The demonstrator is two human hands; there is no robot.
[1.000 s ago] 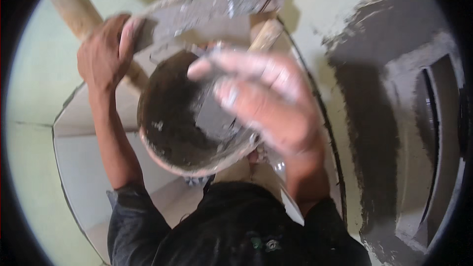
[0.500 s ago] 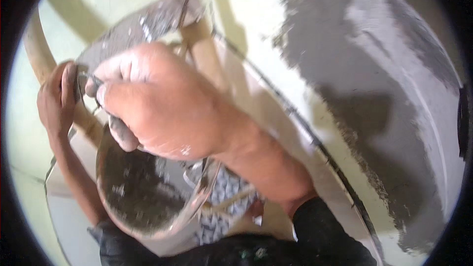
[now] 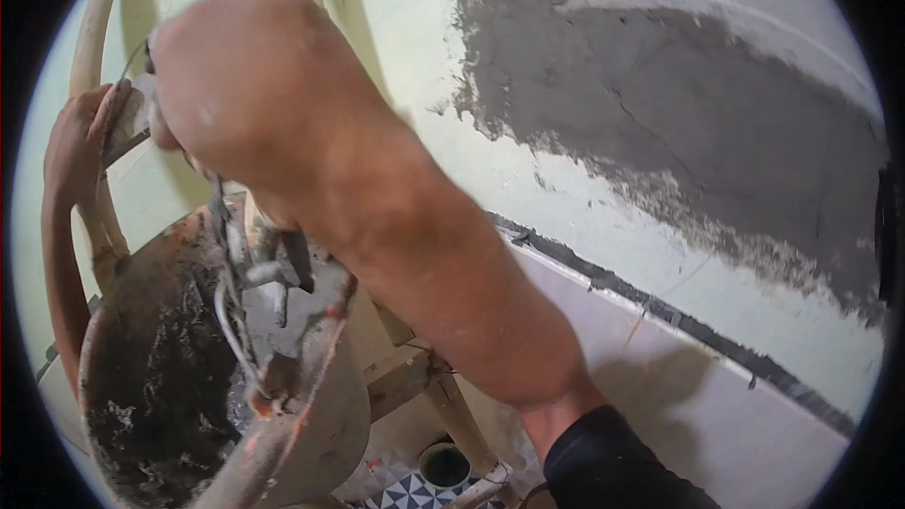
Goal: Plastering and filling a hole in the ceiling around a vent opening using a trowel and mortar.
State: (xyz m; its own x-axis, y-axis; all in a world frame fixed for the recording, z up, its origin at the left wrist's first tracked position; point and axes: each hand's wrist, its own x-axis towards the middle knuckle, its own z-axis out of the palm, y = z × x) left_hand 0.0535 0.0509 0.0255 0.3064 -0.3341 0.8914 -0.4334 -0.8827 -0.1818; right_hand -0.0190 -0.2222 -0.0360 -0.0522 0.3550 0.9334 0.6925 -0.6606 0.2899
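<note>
A mortar-caked bucket [image 3: 344,415] is at the lower left, its inside coated with wet grey mortar [image 3: 170,358]. From its near rim rises a caked wire handle [image 3: 226,292], running up beneath my right hand [image 3: 255,66]. That hand is closed, knuckles toward me, with its fingers mostly hidden. A grey metal piece [image 3: 297,259] shows at the bucket's mouth under my wrist. My left hand [image 3: 75,146] is bent closed beside a wooden pole, beyond the bucket. A thin wire and a grey flat edge [image 3: 141,113] lie between the hands; what the left fingers hold is unclear.
Wooden poles [image 3: 91,28] stand at the left, with a crosspiece [image 3: 401,382] below the bucket. Fresh grey plaster [image 3: 603,85] covers part of the pale green wall. Below it runs a tile edge [image 3: 650,306]. A round dark-mouthed container [image 3: 443,465] rests on patterned floor tiles.
My right hand has moved up and slightly left in view. The bucket appears larger and farther left. The mortar-smeared board at the upper left is mostly out of sight. The view has shifted too.
</note>
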